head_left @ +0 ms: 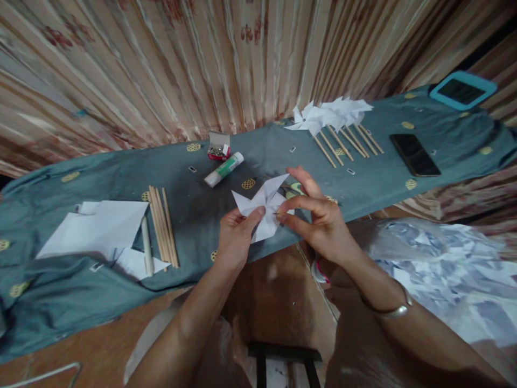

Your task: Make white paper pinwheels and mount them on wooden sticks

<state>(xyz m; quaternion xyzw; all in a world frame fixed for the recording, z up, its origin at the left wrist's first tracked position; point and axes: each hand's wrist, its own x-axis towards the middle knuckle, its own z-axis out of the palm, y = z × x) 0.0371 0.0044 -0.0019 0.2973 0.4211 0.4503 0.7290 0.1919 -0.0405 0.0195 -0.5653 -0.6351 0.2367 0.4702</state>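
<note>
A white paper pinwheel (267, 207) with folded, pointed blades is held over the near edge of the cloth-covered table. My left hand (238, 231) grips it from the left, thumb pressed on the front near the centre. My right hand (319, 215) is closed in a pinch at the pinwheel's right side, thumb and index finger around a small thin pin (277, 213) close to the middle. Partly hidden behind the right hand are green-handled scissors (295, 188). Beyond my hands lie a glue stick (224, 169) and a small open red box (219, 146) of metal tacks.
Finished pinwheels (331, 116) on sticks lie at the back right, near a black phone (414, 154) and a blue-framed device (462, 90). To the left are paper sheets (92, 229), a white pen (147, 245) and wooden sticks (163, 226). A plastic bag of paper scraps (444, 269) stands at right.
</note>
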